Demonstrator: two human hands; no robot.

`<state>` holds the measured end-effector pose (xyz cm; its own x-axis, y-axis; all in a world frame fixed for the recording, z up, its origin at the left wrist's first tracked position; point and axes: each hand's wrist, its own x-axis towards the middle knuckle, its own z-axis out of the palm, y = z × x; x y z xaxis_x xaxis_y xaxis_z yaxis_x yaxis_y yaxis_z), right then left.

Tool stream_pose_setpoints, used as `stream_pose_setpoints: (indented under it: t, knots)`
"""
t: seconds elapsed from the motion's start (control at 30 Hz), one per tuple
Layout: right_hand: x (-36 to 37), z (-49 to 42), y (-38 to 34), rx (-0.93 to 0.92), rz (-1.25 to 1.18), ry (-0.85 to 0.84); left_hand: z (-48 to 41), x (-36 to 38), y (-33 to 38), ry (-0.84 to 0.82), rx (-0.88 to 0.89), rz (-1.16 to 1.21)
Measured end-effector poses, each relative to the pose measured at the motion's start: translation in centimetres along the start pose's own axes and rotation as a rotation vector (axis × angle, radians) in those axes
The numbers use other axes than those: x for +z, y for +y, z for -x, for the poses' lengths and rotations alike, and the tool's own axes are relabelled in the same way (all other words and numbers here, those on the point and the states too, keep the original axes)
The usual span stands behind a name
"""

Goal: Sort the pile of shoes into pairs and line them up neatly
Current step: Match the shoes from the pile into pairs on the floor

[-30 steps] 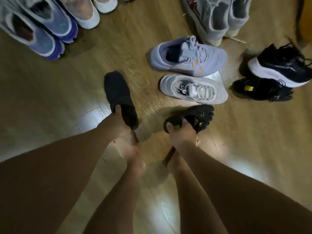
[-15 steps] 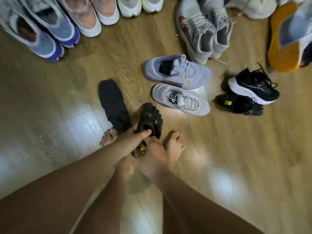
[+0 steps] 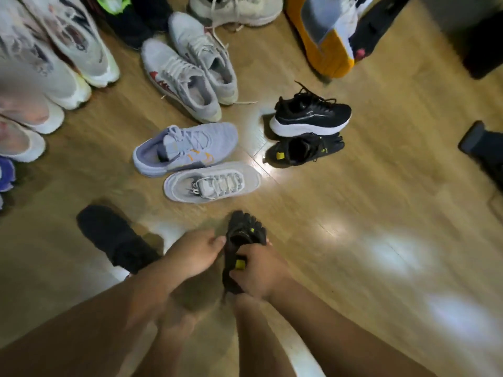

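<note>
**Both hands on a toe shoe.** A black toe shoe point(image 3: 246, 232) is held low over the wooden floor point(image 3: 353, 213), with its toes pointed away from the person. The right hand point(image 3: 258, 272) is wrapped round the heel end beside a yellow tab, with the fingers curled tight. The fingers of the left hand point(image 3: 196, 254) are curled against the shoe's left edge. Whether the sole touches the floor cannot be told. Half a second earlier this shoe lay against the black slipper point(image 3: 114, 238); it is now seen apart from it, to the right. The second toe shoe point(image 3: 302, 149) lies well apart, touching a black trainer point(image 3: 310, 115). A lilac trainer point(image 3: 185, 148) and a grey trainer point(image 3: 212, 182) are left unmoved, side by side beyond the hands.
</note>
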<state>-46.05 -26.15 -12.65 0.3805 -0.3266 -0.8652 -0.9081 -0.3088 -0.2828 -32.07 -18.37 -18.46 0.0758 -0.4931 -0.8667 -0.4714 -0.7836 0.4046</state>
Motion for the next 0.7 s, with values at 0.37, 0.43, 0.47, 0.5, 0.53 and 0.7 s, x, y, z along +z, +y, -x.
stream_pose_setpoints:
  t: [0.37,0.43,0.47,0.5,0.53,0.7]
  knots:
    - [0.3,-3.3,15.2,0.313,-0.388,0.21,-14.5,-2.0,14.7,0.171,0.464,-0.648]
    - [0.7,-4.1,17.1,0.322,-0.447,0.249,-17.5,-1.8,17.1,0.145,0.501,-0.718]
    - [0.8,-4.3,17.8,0.33,-0.498,0.264,-18.7,-1.6,18.3,0.113,0.482,-0.72]
    - [0.7,-4.7,18.3,0.334,-0.558,0.273,-19.7,-1.5,19.4,0.084,0.433,-0.709]
    - [0.4,-5.0,18.8,0.321,-0.598,0.277,-20.6,-1.5,20.3,0.065,0.383,-0.697]
    - [-1.7,-6.2,20.3,0.28,-0.662,0.351,-21.9,-1.1,21.4,-0.056,0.061,-0.899]
